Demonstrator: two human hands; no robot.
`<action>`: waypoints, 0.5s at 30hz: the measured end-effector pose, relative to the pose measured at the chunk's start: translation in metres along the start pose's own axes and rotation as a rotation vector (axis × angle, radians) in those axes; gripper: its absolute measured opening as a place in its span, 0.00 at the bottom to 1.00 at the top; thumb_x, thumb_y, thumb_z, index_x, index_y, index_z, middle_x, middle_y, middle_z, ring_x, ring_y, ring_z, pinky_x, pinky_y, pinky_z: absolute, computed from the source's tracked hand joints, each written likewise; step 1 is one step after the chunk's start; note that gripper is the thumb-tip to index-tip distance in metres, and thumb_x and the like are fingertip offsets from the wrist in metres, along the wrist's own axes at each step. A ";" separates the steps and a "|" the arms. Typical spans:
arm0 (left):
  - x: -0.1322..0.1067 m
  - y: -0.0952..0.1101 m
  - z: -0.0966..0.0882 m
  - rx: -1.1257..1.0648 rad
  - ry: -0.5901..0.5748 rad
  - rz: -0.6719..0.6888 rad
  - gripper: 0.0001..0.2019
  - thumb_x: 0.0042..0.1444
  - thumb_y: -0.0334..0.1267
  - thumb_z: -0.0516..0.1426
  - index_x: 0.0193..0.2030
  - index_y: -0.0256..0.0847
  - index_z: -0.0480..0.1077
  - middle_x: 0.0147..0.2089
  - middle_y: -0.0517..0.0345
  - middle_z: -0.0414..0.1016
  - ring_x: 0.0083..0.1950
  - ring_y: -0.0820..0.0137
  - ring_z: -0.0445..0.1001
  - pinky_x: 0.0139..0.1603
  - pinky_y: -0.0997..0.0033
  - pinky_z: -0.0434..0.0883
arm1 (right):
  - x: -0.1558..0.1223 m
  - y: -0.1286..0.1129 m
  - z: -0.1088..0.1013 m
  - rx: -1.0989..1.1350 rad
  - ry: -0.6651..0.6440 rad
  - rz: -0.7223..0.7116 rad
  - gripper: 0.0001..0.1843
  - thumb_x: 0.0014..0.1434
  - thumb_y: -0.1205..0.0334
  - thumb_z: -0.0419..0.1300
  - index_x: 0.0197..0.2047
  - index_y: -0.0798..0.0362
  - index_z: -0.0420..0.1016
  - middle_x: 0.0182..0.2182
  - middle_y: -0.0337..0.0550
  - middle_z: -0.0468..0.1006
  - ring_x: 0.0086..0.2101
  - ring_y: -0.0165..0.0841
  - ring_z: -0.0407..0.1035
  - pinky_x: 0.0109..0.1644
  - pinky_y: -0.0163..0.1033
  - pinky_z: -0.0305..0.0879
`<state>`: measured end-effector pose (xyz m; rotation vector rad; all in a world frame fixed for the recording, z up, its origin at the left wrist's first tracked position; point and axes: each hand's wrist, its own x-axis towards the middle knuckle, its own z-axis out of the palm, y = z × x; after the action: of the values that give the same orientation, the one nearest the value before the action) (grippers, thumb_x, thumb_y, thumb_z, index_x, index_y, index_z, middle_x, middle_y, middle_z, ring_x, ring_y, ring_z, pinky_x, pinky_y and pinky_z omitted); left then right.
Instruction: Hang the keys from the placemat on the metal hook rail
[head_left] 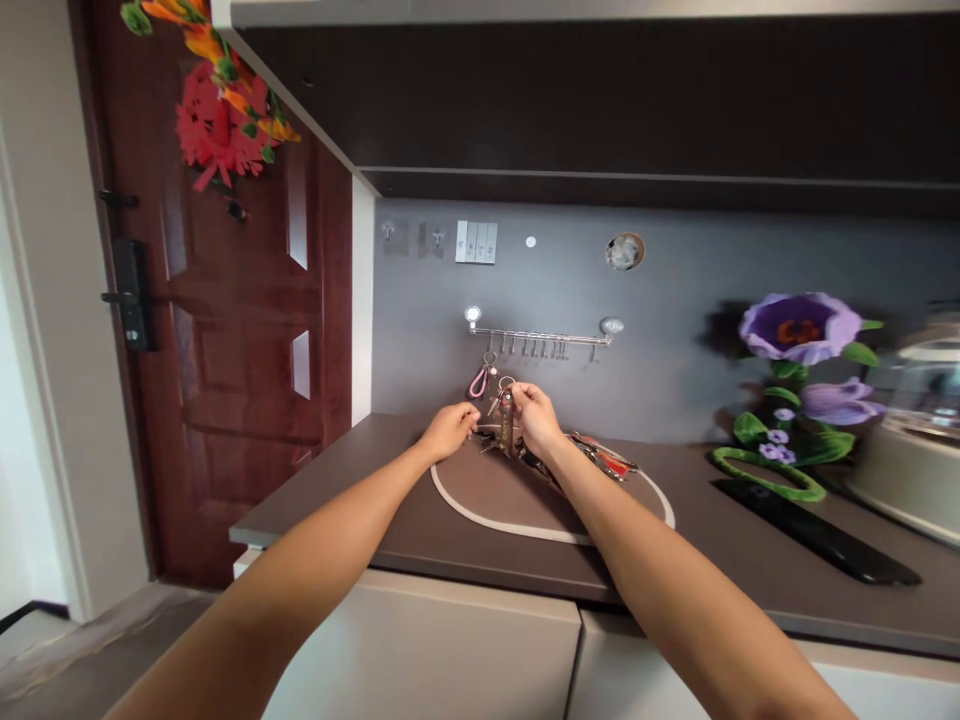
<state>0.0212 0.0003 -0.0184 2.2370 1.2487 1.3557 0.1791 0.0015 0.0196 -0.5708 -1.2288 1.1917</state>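
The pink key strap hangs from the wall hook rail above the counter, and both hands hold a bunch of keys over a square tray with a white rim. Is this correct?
Not quite: the head view shows the tray is round, not square. The rest holds: the pink key strap hangs from the hook rail, and the left hand and right hand hold the bunch of keys over it.

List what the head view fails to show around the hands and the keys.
- Keys: too small to count; fingers of right hand cover part.
- Left hand: fingertips hidden, contact unclear.
- Items behind right wrist: partly hidden by it.
- Pot at the right edge: blurred, cut off.
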 end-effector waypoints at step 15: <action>-0.002 0.004 -0.005 0.338 0.053 0.056 0.13 0.57 0.37 0.45 0.30 0.38 0.69 0.30 0.57 0.73 0.32 0.72 0.69 0.34 0.75 0.61 | 0.063 -0.034 0.030 -0.087 0.184 -0.029 0.10 0.52 0.74 0.47 0.23 0.55 0.60 0.12 0.31 0.63 0.13 0.22 0.57 0.18 0.28 0.58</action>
<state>0.0190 -0.0045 -0.0141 2.4880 1.5446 1.3126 0.1573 0.0401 0.0838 -0.7093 -1.1321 1.0407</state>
